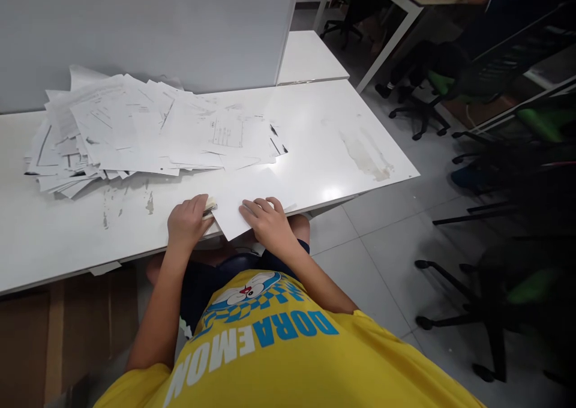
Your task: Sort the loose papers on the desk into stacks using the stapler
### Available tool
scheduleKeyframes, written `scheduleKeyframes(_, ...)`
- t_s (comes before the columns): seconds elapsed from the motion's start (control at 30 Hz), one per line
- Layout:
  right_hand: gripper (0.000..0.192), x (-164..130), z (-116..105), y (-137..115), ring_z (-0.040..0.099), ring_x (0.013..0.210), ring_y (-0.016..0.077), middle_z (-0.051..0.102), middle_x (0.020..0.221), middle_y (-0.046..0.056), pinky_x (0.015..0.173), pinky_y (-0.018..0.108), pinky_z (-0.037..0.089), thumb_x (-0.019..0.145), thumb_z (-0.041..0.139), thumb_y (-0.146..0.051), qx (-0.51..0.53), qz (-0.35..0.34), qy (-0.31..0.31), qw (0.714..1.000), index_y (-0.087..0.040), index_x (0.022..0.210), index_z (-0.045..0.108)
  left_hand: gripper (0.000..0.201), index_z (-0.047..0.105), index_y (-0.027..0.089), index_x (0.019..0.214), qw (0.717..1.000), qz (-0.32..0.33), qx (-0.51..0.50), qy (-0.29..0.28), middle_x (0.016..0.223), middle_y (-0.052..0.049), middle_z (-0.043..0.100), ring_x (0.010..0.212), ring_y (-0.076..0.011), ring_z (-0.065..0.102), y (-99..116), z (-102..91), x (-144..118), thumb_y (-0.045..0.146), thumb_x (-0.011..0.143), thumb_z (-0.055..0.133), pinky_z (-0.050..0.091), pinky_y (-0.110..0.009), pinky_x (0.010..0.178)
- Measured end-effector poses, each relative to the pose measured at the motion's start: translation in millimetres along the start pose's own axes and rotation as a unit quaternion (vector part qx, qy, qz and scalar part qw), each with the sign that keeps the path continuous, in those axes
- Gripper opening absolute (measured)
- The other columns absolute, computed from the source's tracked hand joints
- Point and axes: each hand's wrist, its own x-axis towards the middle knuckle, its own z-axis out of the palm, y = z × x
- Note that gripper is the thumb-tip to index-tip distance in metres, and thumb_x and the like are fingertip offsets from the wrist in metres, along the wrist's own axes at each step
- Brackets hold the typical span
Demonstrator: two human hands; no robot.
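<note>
At the near edge of the white table (315,132), the left hand (186,222) is closed around a small stapler (209,207) at the corner of a blank sheet (249,201), while the right hand (267,221) lies flat and open on that sheet, which overhangs the edge. A sprawling heap of printed papers (144,132) fills the far left side just behind the hands, and dark office chairs (495,156) crowd the floor beyond the right edge.
</note>
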Motion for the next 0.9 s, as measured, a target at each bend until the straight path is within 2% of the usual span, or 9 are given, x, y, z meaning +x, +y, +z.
scheduleKeyframes(0.13,0.041,-0.6,0.7,-3.2,0.055,0.115,0.0254,0.066,0.135,0.009,0.098,0.041,0.033,0.098,0.04,-0.005,0.014,0.017,0.001,1.0,-0.016,0.131,0.061,0.037,0.064,0.015,0.12,0.999,0.03,-0.01,0.009,0.11,-0.015,0.074,0.09,-0.0277,0.068,-0.9,1.9,-1.3,0.035,0.091,0.054,0.044,-0.038,0.072)
scheduleKeyframes(0.27,0.043,-0.7,0.9,-6.6,0.055,0.112,0.0256,0.067,0.133,0.009,0.097,0.041,0.033,0.094,0.043,-0.004,0.023,0.026,-0.003,0.999,-0.015,0.132,0.061,0.03,0.065,0.014,0.115,0.997,0.067,-0.036,0.024,0.104,-0.013,0.075,0.094,-0.0253,0.069,-2.9,0.9,-0.4,0.029,0.092,0.052,0.044,-0.037,0.079)
scheduleKeyframes(0.43,0.048,2.6,0.0,-7.0,0.056,0.111,0.0251,0.067,0.133,0.009,0.096,0.041,0.033,0.088,0.047,-0.002,0.025,0.023,0.008,0.999,-0.015,0.132,0.062,0.034,0.063,0.014,0.12,0.997,0.059,-0.04,0.027,0.106,-0.014,0.074,0.097,-0.0262,0.069,-4.3,1.3,-1.7,0.033,0.094,0.053,0.043,-0.038,0.081)
scheduleKeyframes(0.53,0.05,5.9,-2.8,6.3,0.058,0.107,0.0249,0.07,0.129,0.008,0.095,0.04,0.035,0.084,0.048,-0.001,0.006,0.041,0.047,0.998,-0.015,0.13,0.064,0.042,0.062,0.013,0.122,0.998,0.015,-0.021,0.05,0.105,-0.015,0.074,0.094,-0.0279,0.068,-5.6,2.5,-3.5,0.041,0.091,0.059,0.043,-0.038,0.079)
scheduleKeyframes(0.63,0.052,15.1,-5.8,32.5,0.061,0.101,0.0254,0.073,0.123,0.008,0.093,0.041,0.037,0.082,0.046,-0.001,-0.037,0.114,0.14,0.983,-0.015,0.127,0.067,0.042,0.063,0.013,0.118,0.996,-0.025,-0.003,0.088,0.098,-0.014,0.073,0.09,-0.0269,0.067,-7.0,3.1,-3.8,0.044,0.09,0.062,0.043,-0.036,0.076)
scheduleKeyframes(0.7,0.055,29.9,-4.4,52.2,0.062,0.105,0.0262,0.072,0.125,0.009,0.093,0.042,0.038,0.083,0.041,0.0,-0.057,0.173,0.213,0.96,-0.016,0.129,0.066,0.04,0.064,0.013,0.117,0.995,-0.032,0.004,0.095,0.094,-0.012,0.073,0.087,-0.0263,0.067,-7.3,3.2,-3.4,0.043,0.09,0.063,0.043,-0.035,0.075)
scheduleKeyframes(0.77,0.059,54.3,2.8,68.3,0.06,0.117,0.0266,0.067,0.134,0.011,0.1,0.044,0.038,0.085,0.036,0.0,-0.056,0.203,0.256,0.943,-0.017,0.133,0.064,0.037,0.064,0.014,0.116,0.995,-0.036,0.003,0.088,0.093,-0.011,0.073,0.086,-0.0258,0.067,-6.9,3.7,-3.0,0.041,0.09,0.063,0.044,-0.035,0.074)
scheduleKeyframes(0.83,0.06,86.5,17.1,77.6,0.054,0.129,0.0267,0.06,0.143,0.012,0.108,0.047,0.035,0.085,0.033,0.0,-0.034,0.202,0.246,0.947,-0.015,0.137,0.061,0.036,0.064,0.015,0.115,0.996,-0.046,-0.002,0.081,0.091,-0.01,0.072,0.083,-0.0252,0.066,-6.2,4.7,-2.9,0.04,0.089,0.064,0.044,-0.034,0.073)
scheduleKeyframes(0.9,0.06,120.2,37.0,79.7,0.05,0.135,0.0278,0.055,0.148,0.014,0.113,0.048,0.032,0.086,0.035,-0.001,0.002,0.19,0.182,0.965,-0.013,0.139,0.059,0.036,0.064,0.016,0.116,0.995,-0.057,-0.01,0.079,0.092,-0.01,0.072,0.083,-0.0248,0.066,-5.8,6.0,-3.3,0.039,0.089,0.065,0.044,-0.034,0.072)
